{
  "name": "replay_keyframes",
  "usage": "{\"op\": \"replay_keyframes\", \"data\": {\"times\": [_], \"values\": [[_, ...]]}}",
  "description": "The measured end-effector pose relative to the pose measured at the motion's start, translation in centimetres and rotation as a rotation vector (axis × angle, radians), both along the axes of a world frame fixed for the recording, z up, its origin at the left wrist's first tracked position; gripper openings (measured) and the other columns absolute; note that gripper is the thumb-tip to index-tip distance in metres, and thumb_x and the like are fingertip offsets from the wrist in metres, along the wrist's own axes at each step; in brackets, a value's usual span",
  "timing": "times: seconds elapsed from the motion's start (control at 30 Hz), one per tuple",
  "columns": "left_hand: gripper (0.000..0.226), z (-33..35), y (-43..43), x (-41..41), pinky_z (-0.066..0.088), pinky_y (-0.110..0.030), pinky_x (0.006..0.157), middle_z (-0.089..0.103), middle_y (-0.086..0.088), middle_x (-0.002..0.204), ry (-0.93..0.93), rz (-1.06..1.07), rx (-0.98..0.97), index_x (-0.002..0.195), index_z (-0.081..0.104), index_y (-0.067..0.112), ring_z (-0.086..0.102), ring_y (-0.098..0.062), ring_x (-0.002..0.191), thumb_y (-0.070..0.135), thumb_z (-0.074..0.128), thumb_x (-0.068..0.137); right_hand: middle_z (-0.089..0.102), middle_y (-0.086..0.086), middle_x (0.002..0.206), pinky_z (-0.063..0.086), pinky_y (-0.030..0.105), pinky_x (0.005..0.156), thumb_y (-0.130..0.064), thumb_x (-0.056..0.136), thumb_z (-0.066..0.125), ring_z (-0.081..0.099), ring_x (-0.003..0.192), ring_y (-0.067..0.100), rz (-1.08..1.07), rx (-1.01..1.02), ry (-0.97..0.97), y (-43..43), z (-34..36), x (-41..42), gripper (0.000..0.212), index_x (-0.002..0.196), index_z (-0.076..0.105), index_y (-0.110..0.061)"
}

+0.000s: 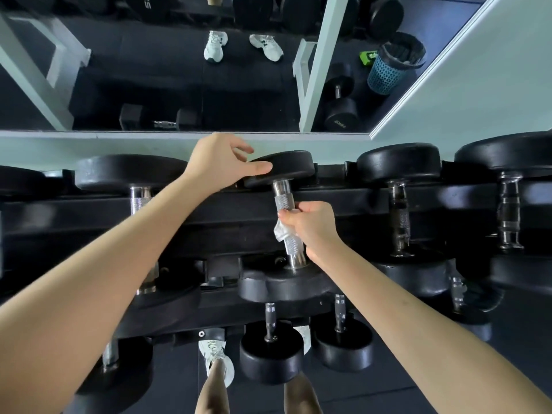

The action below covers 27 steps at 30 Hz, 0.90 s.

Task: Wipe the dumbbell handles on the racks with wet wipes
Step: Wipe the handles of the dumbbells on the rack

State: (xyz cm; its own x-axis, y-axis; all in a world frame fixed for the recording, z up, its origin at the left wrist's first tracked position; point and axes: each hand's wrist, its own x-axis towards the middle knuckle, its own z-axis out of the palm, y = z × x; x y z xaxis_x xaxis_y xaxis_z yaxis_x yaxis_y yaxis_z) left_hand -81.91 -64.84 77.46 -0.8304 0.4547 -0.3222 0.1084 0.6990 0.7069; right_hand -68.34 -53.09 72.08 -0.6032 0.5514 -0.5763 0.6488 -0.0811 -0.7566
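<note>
Wiping a racked dumbbell's handle, top rack tier.

The right hand (313, 227) gripped a soft, limp wet wipe (283, 231) around the knurled steel handle (287, 219); the left hand (221, 159), fingers relaxed, steadied the far rubber head (286, 167). The dumbbell looked heavy and rigid, best left seated, its knurling likely snagging the wipe.

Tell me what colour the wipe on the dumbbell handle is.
White; the wet wipe shows best in the head view.
</note>
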Motion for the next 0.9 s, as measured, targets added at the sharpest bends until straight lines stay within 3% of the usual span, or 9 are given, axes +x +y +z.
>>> {"op": "replay_keyframes", "data": {"times": [0.1,0.23,0.33,0.47,0.53,0.63,0.8,0.9], "values": [[0.040,-0.5,-1.0,0.1,0.046,-0.016,0.071,0.070,0.005,0.101,-0.046,0.011,0.050,0.109,0.069,0.019,0.065,-0.013,0.091,0.037,0.077,0.074,0.056,0.000,0.051,0.051,0.035,0.063,-0.009,0.077,0.072,0.058,0.059,0.020,-0.012,0.116,-0.010,-1.2,0.1,-0.1,0.041,0.045,0.049,-0.020],[0.034,-0.8,-0.9,0.9,0.040,-0.013,0.068,0.068,0.006,0.105,-0.078,0.046,0.100,0.105,0.069,0.019,0.060,-0.007,0.096,0.035,0.077,0.075,0.053,-0.006,0.054,0.039,0.025,0.055,-0.021,0.078,0.074,0.051,0.055,0.012,-0.068,0.231,-0.034,-3.5,-0.3,-0.1,0.033,0.054,0.051,-0.019],[0.041,-0.8,-0.2,1.5,0.042,-0.016,0.067,0.065,0.005,0.095,-0.026,0.070,0.063,0.095,0.066,0.016,0.058,-0.009,0.090,0.048,0.076,0.071,0.056,-0.004,0.062,0.038,0.024,0.057,-0.027,0.079,0.073,0.051,0.061,0.012,-0.075,0.280,-0.042,-4.4,-0.6,0.2,0.023,0.066,0.059,-0.015],[0.044,-0.8,0.6,1.9,0.040,-0.014,0.062,0.065,0.004,0.091,0.045,0.065,0.045,0.095,0.066,0.013,0.056,-0.009,0.083,0.049,0.075,0.072,0.056,-0.005,0.070,0.038,0.019,0.060,-0.027,0.082,0.070,0.051,0.065,0.010,-0.091,0.327,-0.033,-3.9,0.1,-0.7,0.024,0.068,0.051,-0.021],[0.043,-0.6,1.1,1.9,0.040,-0.015,0.060,0.065,0.004,0.089,0.066,0.056,0.028,0.095,0.067,0.012,0.056,-0.010,0.080,0.048,0.075,0.072,0.062,-0.002,0.080,0.041,0.017,0.065,-0.025,0.082,0.071,0.058,0.074,0.012,-0.186,0.293,-0.032,-2.9,1.1,-2.5,0.011,0.081,0.061,-0.018],[0.044,-0.4,1.5,1.8,0.044,-0.019,0.064,0.064,0.004,0.089,0.055,0.059,0.017,0.095,0.067,0.011,0.057,-0.012,0.082,0.047,0.077,0.072,0.061,-0.003,0.069,0.042,0.017,0.058,-0.023,0.079,0.074,0.057,0.067,0.012,-0.307,0.157,-0.021,-2.6,1.9,-3.3,0.019,0.072,0.060,-0.012],[0.043,-0.5,1.0,2.0,0.047,-0.022,0.069,0.066,0.001,0.091,0.009,0.099,0.070,0.095,0.067,0.008,0.058,-0.013,0.083,0.043,0.078,0.071,0.063,-0.007,0.076,0.046,0.019,0.069,-0.023,0.084,0.069,0.060,0.075,0.009,-0.095,0.246,0.049,-4.5,0.4,1.2,0.012,0.087,0.067,-0.012],[0.042,-0.5,1.3,2.2,0.045,-0.020,0.068,0.066,0.001,0.093,0.020,0.095,0.062,0.096,0.067,0.009,0.058,-0.013,0.084,0.043,0.077,0.073,0.062,-0.001,0.072,0.035,0.017,0.052,-0.025,0.085,0.067,0.054,0.066,0.012,-0.041,0.342,-0.025,-3.7,0.7,-1.0,0.018,0.078,0.063,-0.009]]}}
